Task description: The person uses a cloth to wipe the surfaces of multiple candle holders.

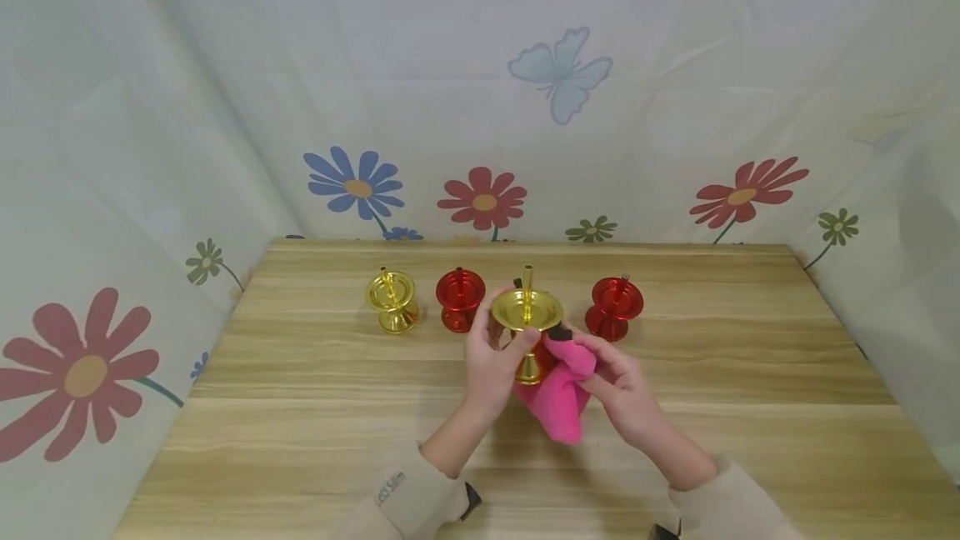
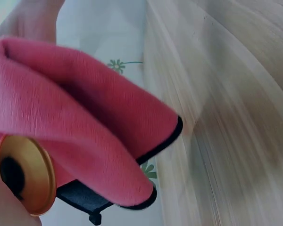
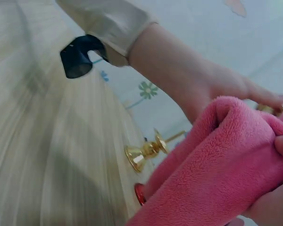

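Held up over the wooden table is a gold candle holder [image 1: 527,311], upright, with a wide dish and a thin tube rising from its centre. My left hand [image 1: 489,365] grips it below the dish, thumb across the front of the stem. A pink cloth [image 1: 558,407] with dark edging is pinched in my right hand [image 1: 622,390] and lies against the holder's right side. In the left wrist view the holder's round base [image 2: 35,174] shows beside the cloth's hanging folds. Fluffy pink cloth [image 3: 226,165] covers most of the holder in the right wrist view.
At the back of the table [image 1: 300,407] stand another gold candle holder [image 1: 395,307] and a red one [image 1: 459,298] to the left. One more red candle holder [image 1: 615,307] is to the right. Behind hangs a white curtain [image 1: 420,65] printed with flowers.
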The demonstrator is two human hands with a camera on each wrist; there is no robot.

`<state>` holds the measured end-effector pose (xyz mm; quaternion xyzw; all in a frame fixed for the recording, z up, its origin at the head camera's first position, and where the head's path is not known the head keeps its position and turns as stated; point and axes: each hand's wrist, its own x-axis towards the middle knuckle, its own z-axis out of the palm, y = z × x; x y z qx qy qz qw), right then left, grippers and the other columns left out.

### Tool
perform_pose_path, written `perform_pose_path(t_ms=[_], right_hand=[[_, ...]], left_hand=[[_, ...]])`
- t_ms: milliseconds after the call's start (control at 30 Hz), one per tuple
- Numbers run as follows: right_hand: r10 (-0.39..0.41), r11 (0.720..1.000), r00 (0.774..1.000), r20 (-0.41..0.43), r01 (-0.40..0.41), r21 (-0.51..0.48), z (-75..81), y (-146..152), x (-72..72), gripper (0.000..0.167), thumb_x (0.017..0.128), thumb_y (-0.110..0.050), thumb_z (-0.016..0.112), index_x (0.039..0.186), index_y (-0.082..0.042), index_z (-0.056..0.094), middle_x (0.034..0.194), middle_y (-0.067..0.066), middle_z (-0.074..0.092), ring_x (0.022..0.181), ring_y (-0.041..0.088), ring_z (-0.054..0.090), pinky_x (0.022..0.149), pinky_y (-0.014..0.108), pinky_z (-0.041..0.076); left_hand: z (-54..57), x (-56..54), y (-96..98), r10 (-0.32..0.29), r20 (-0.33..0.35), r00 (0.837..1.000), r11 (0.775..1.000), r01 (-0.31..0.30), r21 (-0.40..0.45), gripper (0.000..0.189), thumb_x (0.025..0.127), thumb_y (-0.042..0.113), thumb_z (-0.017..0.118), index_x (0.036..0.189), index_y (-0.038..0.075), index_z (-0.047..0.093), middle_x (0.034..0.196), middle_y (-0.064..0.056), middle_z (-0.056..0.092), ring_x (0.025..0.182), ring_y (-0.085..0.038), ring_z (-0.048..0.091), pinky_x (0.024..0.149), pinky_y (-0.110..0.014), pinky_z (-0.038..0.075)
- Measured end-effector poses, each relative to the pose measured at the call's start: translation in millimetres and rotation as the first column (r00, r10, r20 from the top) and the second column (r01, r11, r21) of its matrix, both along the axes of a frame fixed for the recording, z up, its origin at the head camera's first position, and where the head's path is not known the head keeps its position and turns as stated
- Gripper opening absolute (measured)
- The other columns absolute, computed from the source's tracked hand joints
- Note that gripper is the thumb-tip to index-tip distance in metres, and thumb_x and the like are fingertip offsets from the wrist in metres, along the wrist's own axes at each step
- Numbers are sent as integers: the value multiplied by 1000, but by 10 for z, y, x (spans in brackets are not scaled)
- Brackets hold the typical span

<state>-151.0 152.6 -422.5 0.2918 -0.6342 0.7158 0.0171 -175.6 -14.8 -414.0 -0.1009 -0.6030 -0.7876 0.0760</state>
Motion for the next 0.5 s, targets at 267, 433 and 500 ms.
perform_pose_path(t_ms=[267,433,500], right_hand=[[-100,993,993,-57,103,56,20,-65,35,53,84,16,39,128,-11,43,116,-14,54,94,-1,54,73,13,47],[-79,996,997,-12,80,28,25,-47,23,58,84,16,37,125,-24,47,108,-16,58,79,-3,55,62,14,47],[-21,1000,999,26,21,-17,30,-32,8,58,84,16,34,123,-25,47,109,-15,58,84,-2,55,67,13,47]], left_hand=[[-3,2,4,-66,-79,995,994,59,-87,66,73,45,65,128,17,42,123,-4,52,114,-13,47,96,-34,40],[6,-19,-33,-163,-148,975,981,144,-131,72,75,55,58,129,11,41,124,-10,51,116,-18,46,102,-37,32],[10,-23,-56,-226,-157,961,969,205,-140,74,79,55,54,131,5,38,130,-13,46,123,-23,39,105,-40,28]])
